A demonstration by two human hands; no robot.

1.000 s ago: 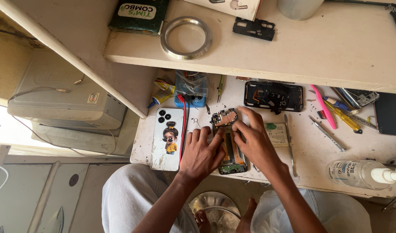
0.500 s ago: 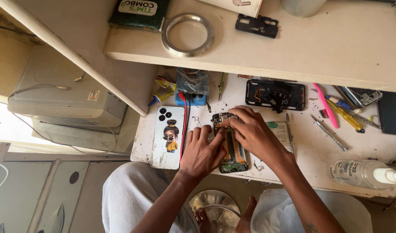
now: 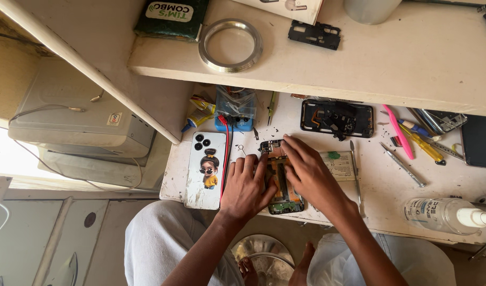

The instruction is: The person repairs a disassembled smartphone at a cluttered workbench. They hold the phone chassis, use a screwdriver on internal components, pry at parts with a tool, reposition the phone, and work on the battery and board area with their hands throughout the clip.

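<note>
1. The left hand lies flat, palm down, on the left edge of an opened smartphone body with exposed green circuit board and orange innards; its grip is open, fingers spread and pressing rather than clasping.
2. The right hand covers the phone's right side, its fingertips reaching the top of the phone near the camera end. Whether this grip pinches anything cannot be told.
3. The phone lies lengthwise on the white, scuffed surface, near its front edge, between the two hands.
4. Just left of the left hand rests a white phone back cover printed with a cartoon girl in sunglasses, with a red wire running beside it.
5. Beyond the right hand sit a black phone frame, a thin metal tool, a pink plastic pry tool and a clear plastic bottle with a white nozzle.
</note>
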